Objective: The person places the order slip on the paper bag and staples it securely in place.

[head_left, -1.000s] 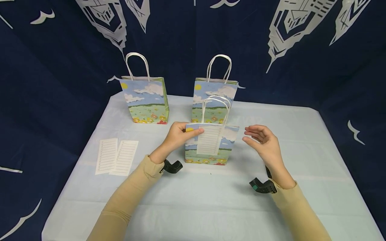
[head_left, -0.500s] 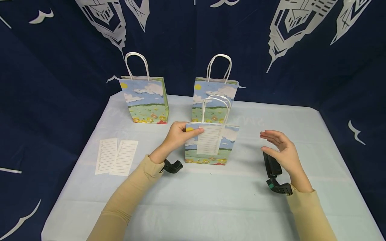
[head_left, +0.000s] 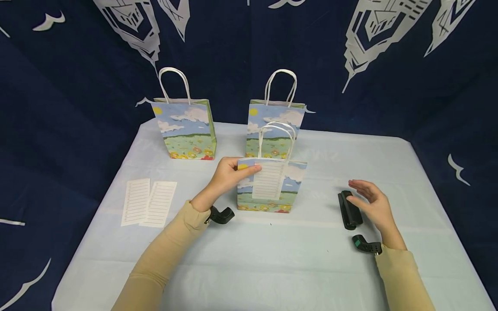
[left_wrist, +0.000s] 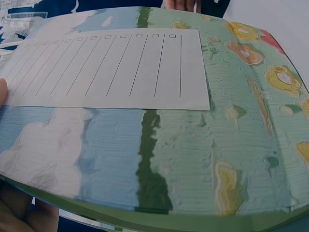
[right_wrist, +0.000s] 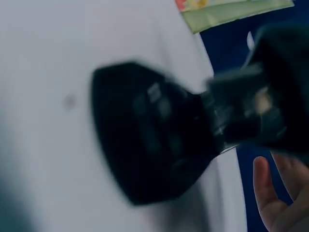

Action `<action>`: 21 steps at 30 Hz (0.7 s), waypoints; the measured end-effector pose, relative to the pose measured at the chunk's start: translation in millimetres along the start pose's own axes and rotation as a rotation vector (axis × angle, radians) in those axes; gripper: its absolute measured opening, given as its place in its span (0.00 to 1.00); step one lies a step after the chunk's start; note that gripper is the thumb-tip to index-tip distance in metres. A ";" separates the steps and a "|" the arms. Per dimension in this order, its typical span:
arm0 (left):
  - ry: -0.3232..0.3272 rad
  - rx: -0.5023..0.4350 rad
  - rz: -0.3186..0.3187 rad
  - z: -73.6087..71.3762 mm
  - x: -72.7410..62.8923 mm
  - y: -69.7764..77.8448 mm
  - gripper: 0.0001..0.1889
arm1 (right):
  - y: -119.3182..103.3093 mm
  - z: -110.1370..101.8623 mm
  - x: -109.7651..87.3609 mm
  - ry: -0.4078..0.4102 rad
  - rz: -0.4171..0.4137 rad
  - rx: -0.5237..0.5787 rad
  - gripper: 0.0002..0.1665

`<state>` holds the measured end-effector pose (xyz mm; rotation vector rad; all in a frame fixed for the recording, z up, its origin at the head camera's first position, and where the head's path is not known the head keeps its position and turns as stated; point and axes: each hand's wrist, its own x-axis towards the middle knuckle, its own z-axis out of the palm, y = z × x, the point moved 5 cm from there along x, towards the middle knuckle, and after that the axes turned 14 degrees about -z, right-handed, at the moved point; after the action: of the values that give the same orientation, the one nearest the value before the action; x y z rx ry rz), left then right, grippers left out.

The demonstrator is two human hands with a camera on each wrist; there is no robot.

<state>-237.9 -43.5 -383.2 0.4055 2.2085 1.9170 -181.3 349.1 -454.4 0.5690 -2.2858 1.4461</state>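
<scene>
A small paper bag printed with sky, meadow and flowers stands upright in mid-table. A ruled white checklist slip lies flat against its front, also large in the left wrist view. My left hand pinches slip and bag at the upper left edge, thumb in front, fingers behind. At the right a black stapler rests on the table, blurred and close in the right wrist view. My right hand hovers beside the stapler with fingers and thumb apart, holding nothing. Whether its thumb touches the stapler, I cannot tell.
Two matching bags stand behind, one at the back left and one partly hidden by the held bag. Two more ruled slips overlap on the left of the white-covered table. Dark blue patterned cloth hangs behind.
My right hand has moved away from the bag, to the right and nearer, letting the stapler come into view beneath it. The left hand keeps its hold on bag and slip.
</scene>
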 end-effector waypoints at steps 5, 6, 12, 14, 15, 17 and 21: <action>-0.010 -0.010 0.007 0.9 0.2 -0.2 0.32 | 22.3 0.4 -13.8 0.024 0.078 -0.030 0.29; -0.008 -0.008 0.004 0.8 0.3 -0.1 0.32 | 26.1 0.7 -15.7 0.030 0.086 -0.037 0.29; -0.001 -0.005 -0.017 0.3 0.3 0.6 0.32 | 38.7 1.9 -20.7 0.015 0.126 -0.093 0.31; -0.002 -0.006 -0.019 0.2 0.3 0.5 0.32 | 39.4 2.2 -21.4 -0.026 0.164 -0.130 0.33; -0.001 -0.005 -0.020 0.2 0.4 0.2 0.32 | 39.1 2.4 -21.5 -0.051 0.183 -0.145 0.34; -0.001 -0.006 -0.018 0.1 0.5 0.2 0.31 | 37.1 2.9 -21.0 -0.106 0.209 -0.181 0.36; -0.003 -0.012 -0.012 0.1 0.6 0.0 0.31 | 32.5 5.0 -16.4 -0.186 0.202 -0.214 0.34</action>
<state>-238.3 -43.2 -383.2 0.3920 2.1921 1.9213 -184.8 359.4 -489.5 0.4343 -2.6703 1.2562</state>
